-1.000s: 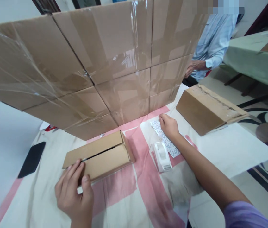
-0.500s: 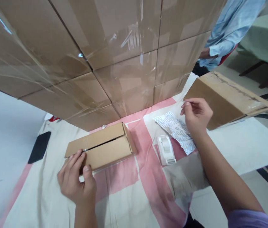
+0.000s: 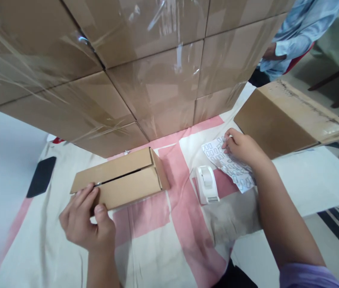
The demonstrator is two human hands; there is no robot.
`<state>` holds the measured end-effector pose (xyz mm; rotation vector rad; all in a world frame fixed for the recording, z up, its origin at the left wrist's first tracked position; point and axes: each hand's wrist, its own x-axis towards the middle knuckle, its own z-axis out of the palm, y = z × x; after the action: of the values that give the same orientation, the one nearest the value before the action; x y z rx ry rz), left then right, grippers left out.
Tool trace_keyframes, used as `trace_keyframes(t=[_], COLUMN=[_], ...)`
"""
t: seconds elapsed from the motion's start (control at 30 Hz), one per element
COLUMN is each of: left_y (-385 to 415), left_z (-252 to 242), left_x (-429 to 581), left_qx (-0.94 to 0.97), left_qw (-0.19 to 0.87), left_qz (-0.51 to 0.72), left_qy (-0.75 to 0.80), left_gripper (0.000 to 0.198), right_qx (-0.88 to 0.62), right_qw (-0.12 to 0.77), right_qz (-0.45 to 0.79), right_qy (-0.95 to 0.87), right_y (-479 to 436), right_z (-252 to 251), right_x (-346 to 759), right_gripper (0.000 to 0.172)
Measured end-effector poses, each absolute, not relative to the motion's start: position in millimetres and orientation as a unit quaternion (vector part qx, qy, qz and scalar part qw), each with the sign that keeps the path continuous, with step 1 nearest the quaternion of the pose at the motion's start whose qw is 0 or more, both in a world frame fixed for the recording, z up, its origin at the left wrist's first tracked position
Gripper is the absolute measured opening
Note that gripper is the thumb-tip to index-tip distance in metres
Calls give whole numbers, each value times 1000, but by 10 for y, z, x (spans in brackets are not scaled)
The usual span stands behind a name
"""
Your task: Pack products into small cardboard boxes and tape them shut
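My left hand [image 3: 87,220] grips the near left end of a small cardboard box [image 3: 130,184], fingers on its top flaps and thumb along its front side. The box's two top flaps meet at a narrow dark gap. Over to the right, my right hand [image 3: 243,148] has its fingers curled together at the upper edge of a white sticker sheet [image 3: 217,154] printed with small blue outlines. What the fingertips pinch there is partly hidden. A white tape dispenser [image 3: 207,186] lies between the box and the sheet.
A tall wall of taped cardboard boxes [image 3: 157,88] stands behind. An opened carton [image 3: 280,124] sits at the right on a white board [image 3: 316,180]. A dark flat object [image 3: 41,176] lies far left on the pink-and-white cloth [image 3: 184,212]. Beyond, another person's sleeve [image 3: 298,46] shows.
My right hand has come down from above the sticker sheet to its upper edge. My left hand keeps its place on the small box. The view has shifted slightly.
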<state>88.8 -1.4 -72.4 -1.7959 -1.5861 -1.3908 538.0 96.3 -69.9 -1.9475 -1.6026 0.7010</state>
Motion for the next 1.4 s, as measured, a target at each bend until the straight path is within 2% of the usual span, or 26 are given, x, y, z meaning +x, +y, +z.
trace_keyframes(t=[0.13, 0.23, 0.4, 0.47, 0.57, 0.67, 0.8, 0.87, 0.97, 1.23, 1.4], left_y=[2, 3, 0, -5, -24, -56, -71, -47, 28, 186, 166], left_z=[-730, -720, -689, -685, -683, -679, -671, -671, -688, -803, -881], left_x=[898, 916, 918, 895, 855, 835, 826, 796, 708, 649, 738], left_qx=[-638, -635, -636, -649, -669, -671, -669, -673, -671, -598, -573], left_qw=[186, 183, 162, 159, 157, 156, 171, 177, 185, 235, 239], left_qz=[-496, -504, -510, -501, -483, -477, -479, -479, -487, -556, -551], left_qy=[-559, -556, -557, -550, -542, -546, -542, -535, -528, -527, -557], left_gripper=[32, 33, 33, 33, 35, 36, 34, 33, 30, 34, 32], right_qx=[-684, -667, -691, -669, -607, -540, -455, -451, -481, -490, -476], right_qw=[305, 330, 396, 444, 514, 549, 606, 654, 672, 639, 635], right_qz=[335, 341, 171, 156, 209, 314, 505, 531, 506, 358, 317], right_qy=[-571, -575, -580, -574, -570, -556, -414, -295, -248, -473, -519], right_y=[916, 904, 960, 911, 677, 384, 276, 336, 439, 350, 263], right_z=[-714, -740, -704, -571, -284, -119, -366, -612, -920, -1158, -1200], right_x=[5446, 5485, 5354, 5156, 4685, 4099, 3357, 3065, 2785, 2784, 2804], right_gripper=[8, 8, 5, 8, 8, 7, 12, 14, 15, 15, 15])
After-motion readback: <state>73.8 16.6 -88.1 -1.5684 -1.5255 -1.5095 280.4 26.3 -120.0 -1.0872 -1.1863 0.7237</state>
